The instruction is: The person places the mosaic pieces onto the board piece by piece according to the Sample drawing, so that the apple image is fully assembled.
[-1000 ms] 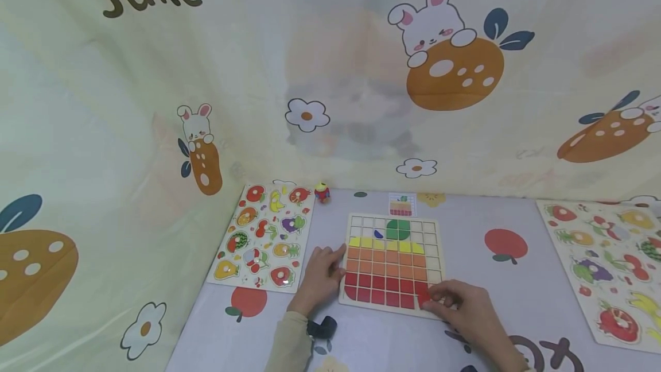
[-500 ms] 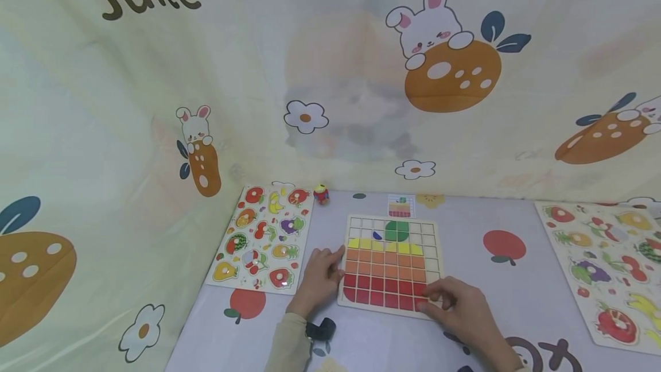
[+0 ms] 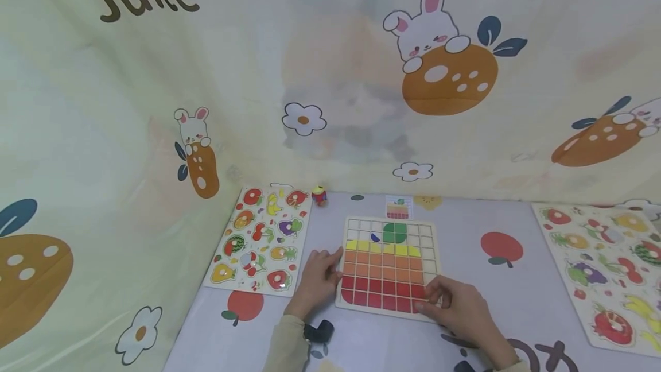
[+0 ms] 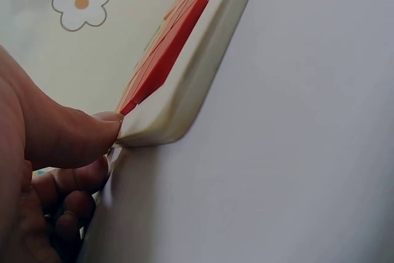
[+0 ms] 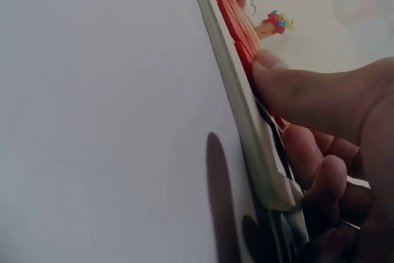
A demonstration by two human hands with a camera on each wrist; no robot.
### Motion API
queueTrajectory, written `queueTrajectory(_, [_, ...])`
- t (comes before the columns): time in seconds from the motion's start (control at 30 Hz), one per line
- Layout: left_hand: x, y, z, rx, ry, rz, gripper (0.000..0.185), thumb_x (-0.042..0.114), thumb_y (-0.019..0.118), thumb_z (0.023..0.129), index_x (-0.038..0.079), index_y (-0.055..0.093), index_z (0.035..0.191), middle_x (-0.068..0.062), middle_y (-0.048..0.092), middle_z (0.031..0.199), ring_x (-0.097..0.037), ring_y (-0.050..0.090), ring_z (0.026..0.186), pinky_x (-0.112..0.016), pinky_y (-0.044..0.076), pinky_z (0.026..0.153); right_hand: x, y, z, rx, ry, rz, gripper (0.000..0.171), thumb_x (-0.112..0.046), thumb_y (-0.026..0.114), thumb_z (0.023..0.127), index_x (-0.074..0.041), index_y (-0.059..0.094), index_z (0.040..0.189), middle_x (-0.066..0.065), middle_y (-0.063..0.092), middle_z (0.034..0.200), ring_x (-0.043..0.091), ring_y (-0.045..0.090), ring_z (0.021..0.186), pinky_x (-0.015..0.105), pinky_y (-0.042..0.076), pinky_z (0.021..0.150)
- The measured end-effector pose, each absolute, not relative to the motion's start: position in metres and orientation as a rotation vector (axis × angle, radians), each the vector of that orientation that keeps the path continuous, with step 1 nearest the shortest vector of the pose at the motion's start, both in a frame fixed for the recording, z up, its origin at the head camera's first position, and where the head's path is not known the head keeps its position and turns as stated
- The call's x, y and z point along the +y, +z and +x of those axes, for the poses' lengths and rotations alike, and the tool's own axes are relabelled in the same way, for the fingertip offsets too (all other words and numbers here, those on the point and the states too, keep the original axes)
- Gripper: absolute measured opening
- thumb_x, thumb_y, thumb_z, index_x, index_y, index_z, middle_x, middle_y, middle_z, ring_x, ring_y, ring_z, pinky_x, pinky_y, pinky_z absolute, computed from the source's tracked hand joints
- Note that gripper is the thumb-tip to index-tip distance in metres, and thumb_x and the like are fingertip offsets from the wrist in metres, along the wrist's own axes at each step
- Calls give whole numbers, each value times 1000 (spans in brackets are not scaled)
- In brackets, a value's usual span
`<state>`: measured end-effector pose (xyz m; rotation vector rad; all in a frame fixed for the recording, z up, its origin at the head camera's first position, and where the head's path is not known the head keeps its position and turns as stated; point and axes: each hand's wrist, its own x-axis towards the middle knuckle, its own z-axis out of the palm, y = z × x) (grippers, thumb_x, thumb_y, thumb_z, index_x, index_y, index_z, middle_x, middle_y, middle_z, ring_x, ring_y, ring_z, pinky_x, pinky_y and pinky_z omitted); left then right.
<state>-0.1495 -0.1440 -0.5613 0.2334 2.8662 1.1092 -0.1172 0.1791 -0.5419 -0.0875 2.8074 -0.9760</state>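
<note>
At the board's [image 3: 388, 266] near right corner my right hand [image 3: 457, 307] presses a red tile [image 3: 417, 303] with thumb and curled fingers; my left hand [image 3: 316, 278], fingers loosely bent, thumb touching, braces the board's left edge, gripping nothing. Left of the board lies a fruit puzzle [image 3: 260, 238]. I judge the tile could jam crooked if pressed unevenly, or the board could skid.

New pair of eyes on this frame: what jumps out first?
The wooden grid puzzle board at table centre, filled with red, orange and yellow square tiles under a green top. The left hand rests at its left edge; the right hand presses a red tile at its near right corner. Fruit peg puzzle boards flank it.
</note>
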Motion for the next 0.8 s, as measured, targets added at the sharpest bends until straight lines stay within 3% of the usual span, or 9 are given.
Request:
queueTrajectory(0.43, [-142,-567,-150,2888,1093,256,58,15,72,97,14,57,153,8,52,86,-8,40,87,-21,40,73,189,-552,-118,2815,-1046,-109,37,-44,95,75,-24,71,93,-11,59,70,6,46,60,19,34,50])
queueTrajectory(0.8, [-143,-568,-152,2905,1076,248,58,12,71,97,12,57,153,8,51,87,-7,39,88,-21,39,74,194,-549,-123,2730,-1225,-71,27,-39,86,89,-20,74,103,-7,65,76,7,55,66,19,46,54])
